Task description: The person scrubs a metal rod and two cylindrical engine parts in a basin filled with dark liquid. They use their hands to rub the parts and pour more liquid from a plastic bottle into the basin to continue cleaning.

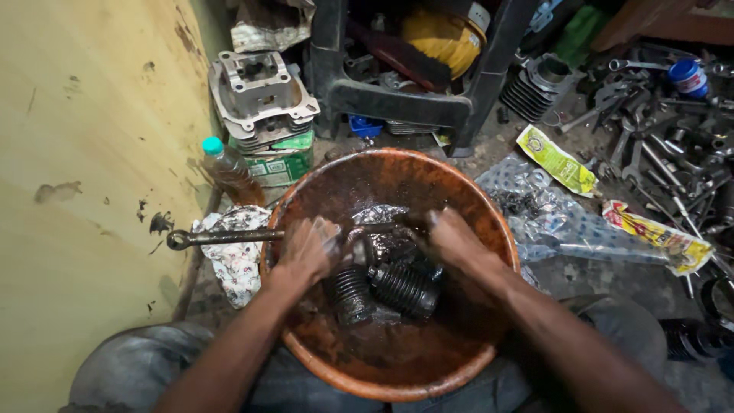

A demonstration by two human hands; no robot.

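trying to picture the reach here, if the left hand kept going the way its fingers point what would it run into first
Most likely the crumpled silvery wrapper in the orange basin, just past the left hand; the fingers are blurred and depth is unclear. The ribbed black rubber boots lie nearer the body, off that line.

Ribbed boots point(386, 289) in basin point(397, 382), bottle point(227, 170) left, wrenches point(657, 153) right

glossy wet basin point(489, 214), ribbed black rubber boots point(401, 289)

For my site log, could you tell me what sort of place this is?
Probably a small engine repair workshop: a finned engine cylinder, scattered wrenches on the floor, and an orange basin holding greasy parts.
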